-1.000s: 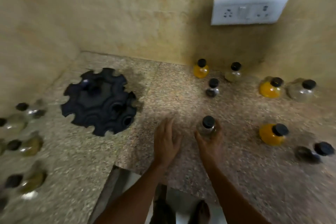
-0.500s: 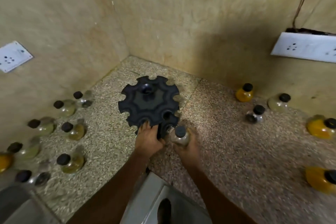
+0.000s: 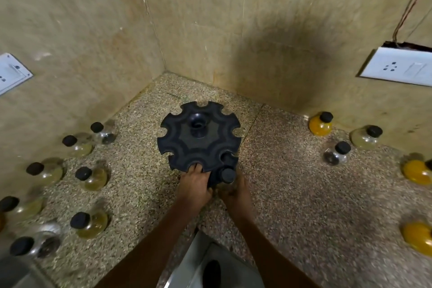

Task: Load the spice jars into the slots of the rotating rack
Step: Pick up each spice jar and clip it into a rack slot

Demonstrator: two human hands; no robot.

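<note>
Barely begun: the left hand [image 3: 194,186] grips the rotating rack's [image 3: 198,138] near rim, while the right hand [image 3: 236,190] holds one spice jar [image 3: 228,176] at a front slot, seated or not I cannot tell. Every other jar [image 3: 92,176] waits on the table [image 3: 292,194].

One rack [image 3: 198,138]; fifteen jars [image 3: 320,123]; two wall sockets [image 3: 397,69].

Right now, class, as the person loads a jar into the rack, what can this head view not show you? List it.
- Jar body: only its black cap shows; the right hand and rack edge hide the glass.
- Lower rack tier: hidden under the top disc.
- Left hand fingertips: tucked under the rack rim.
- Orange jar at the right edge: cut off and blurred.
</note>
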